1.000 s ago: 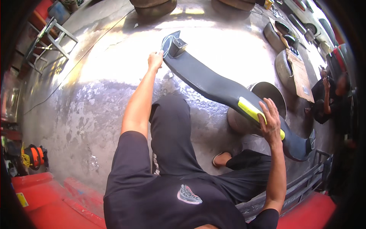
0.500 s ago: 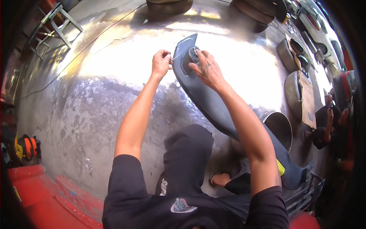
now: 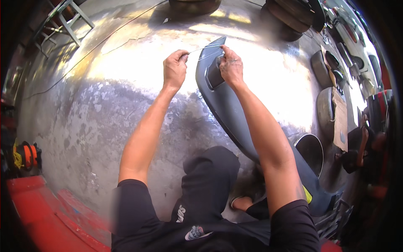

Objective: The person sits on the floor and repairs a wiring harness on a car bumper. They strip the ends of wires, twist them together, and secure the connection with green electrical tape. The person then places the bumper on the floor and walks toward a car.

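A long grey car bumper runs from in front of me down past my right side, its pointed far end beyond my hands. A thin pale wire stretches between my hands above that end. My left hand is closed on one end of it, held to the left of the bumper. My right hand pinches the wire over the bumper, beside a dark recess. Whatever lies under my right palm is hidden. Thin strands also cross the bumper's far end.
Tyres and a piece of cardboard lie at the right, near another person. A round metal drum stands beside the bumper. A metal stand is at far left, an orange reel and red metal parts nearer.
My right hand has closed and risen slightly, where it was spread over a round silvery thing at the recess. The wire is now drawn out between both hands.
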A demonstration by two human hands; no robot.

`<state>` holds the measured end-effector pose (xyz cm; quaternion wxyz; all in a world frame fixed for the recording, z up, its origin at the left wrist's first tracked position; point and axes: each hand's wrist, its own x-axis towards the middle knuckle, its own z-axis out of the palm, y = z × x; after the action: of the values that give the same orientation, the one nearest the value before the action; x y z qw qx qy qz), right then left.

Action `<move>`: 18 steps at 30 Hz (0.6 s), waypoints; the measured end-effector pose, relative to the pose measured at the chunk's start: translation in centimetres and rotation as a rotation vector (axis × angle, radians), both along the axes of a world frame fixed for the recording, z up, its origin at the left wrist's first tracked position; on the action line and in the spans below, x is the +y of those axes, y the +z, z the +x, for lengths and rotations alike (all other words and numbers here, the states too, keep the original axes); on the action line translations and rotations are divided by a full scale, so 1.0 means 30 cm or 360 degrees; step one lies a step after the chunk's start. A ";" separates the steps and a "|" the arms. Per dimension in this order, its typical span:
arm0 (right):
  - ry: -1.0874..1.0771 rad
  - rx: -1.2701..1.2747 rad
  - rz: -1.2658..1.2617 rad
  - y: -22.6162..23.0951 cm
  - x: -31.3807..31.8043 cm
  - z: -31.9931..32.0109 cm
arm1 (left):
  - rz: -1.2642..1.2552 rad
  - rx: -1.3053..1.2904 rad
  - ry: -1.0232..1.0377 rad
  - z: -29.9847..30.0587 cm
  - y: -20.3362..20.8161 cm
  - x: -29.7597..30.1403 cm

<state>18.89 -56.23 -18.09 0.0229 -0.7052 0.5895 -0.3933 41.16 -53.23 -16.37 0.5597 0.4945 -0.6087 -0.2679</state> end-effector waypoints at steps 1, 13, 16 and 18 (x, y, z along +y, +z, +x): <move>0.0023 -0.0002 0.0087 0.009 0.011 0.017 | -0.0162 -0.0161 0.0082 0.046 0.008 -0.025; 0.0056 -0.0390 0.0173 0.028 0.068 0.067 | -0.0002 0.1008 -0.0212 0.040 0.271 -0.152; 0.0065 -0.0364 0.0174 0.030 0.074 0.056 | 0.0076 0.1435 -0.0484 0.015 0.212 -0.127; 0.0077 -0.0335 0.0212 0.033 0.077 0.051 | 0.0151 0.1381 -0.0568 0.021 0.175 -0.125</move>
<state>20.43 -53.93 -17.09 0.1410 -0.6710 0.5914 -0.4244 41.79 -56.99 -11.11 0.6844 0.2495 -0.3810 -0.5694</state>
